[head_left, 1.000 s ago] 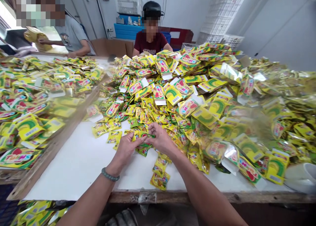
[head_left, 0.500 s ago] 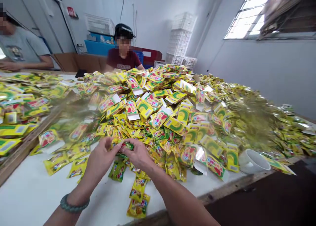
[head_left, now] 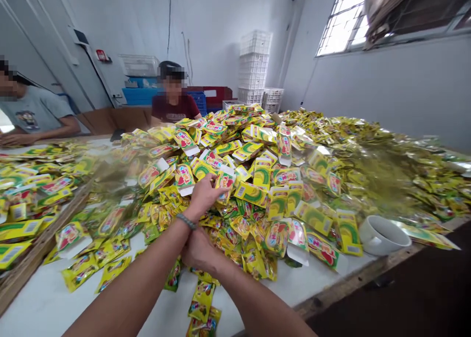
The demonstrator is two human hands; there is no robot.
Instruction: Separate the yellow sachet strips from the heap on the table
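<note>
My left hand (head_left: 204,195) reaches into the heap, its thumb and fingers closed on a small yellow, green and red carton (head_left: 224,181) with a white flap. My right hand (head_left: 198,248) is lower and nearer, curled beneath my left wrist; that wrist hides its fingertips and whatever they may hold. Around it lie small shiny sachets (head_left: 253,258), yellow and green. A green sachet (head_left: 172,277) rests on the table just below it, and a yellow sachet (head_left: 201,300) lies closer to me.
More cartons (head_left: 253,192) are piled ahead. A white mug (head_left: 384,236) stands near the table edge at right. A wooden strip (head_left: 44,236) runs along the left. Loose sachets (head_left: 386,170) spread far right. Two people sit across the table; white crates (head_left: 253,67) are stacked behind.
My left hand has left the sachet both hands were at, crossed over my right wrist, and taken hold of a carton farther forward. My right hand has stayed low. The view has shifted slightly.
</note>
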